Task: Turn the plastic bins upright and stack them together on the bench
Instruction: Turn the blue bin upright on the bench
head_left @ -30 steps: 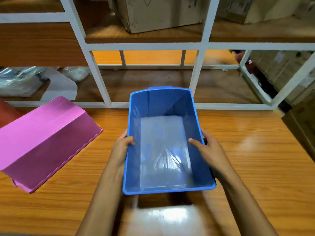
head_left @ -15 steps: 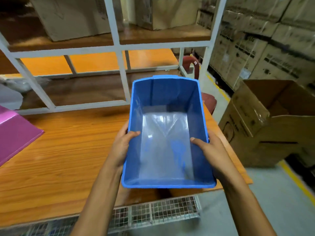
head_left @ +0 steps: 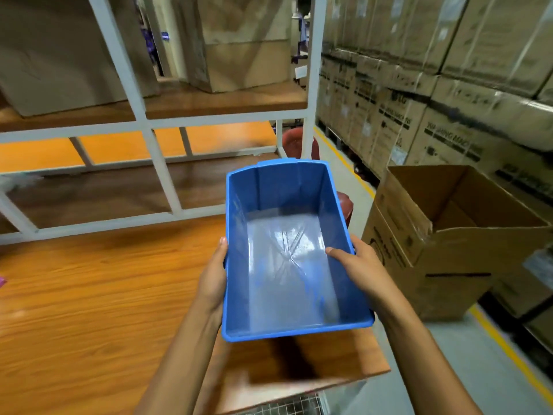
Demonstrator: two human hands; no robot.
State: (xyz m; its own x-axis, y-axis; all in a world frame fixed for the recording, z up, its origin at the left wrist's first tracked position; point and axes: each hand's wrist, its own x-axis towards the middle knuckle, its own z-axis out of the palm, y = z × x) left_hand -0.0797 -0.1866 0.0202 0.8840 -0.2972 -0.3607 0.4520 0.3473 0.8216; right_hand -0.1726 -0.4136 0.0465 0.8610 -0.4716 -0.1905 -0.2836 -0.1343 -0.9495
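A blue plastic bin (head_left: pixel 287 265) is upright and empty, held above the right end of the wooden bench (head_left: pixel 89 295). My left hand (head_left: pixel 214 280) grips its left wall from outside. My right hand (head_left: pixel 359 268) holds the right wall, thumb inside over the rim. The bin casts a shadow on the bench below it, so it seems lifted off the surface. Only a sliver of the pink bin (head_left: pixel 1 281) shows at the far left edge.
A white metal shelf frame (head_left: pixel 155 163) with wooden shelves stands behind the bench. An open cardboard box (head_left: pixel 449 235) sits on the floor to the right. Stacked cartons (head_left: pixel 434 100) line the right wall. A reddish stool (head_left: pixel 296 142) is behind the bench end.
The bin, held in both hands, has travelled to the right along the bench to its right end. The view swung right with it, and the pink bin has slid almost out of sight.
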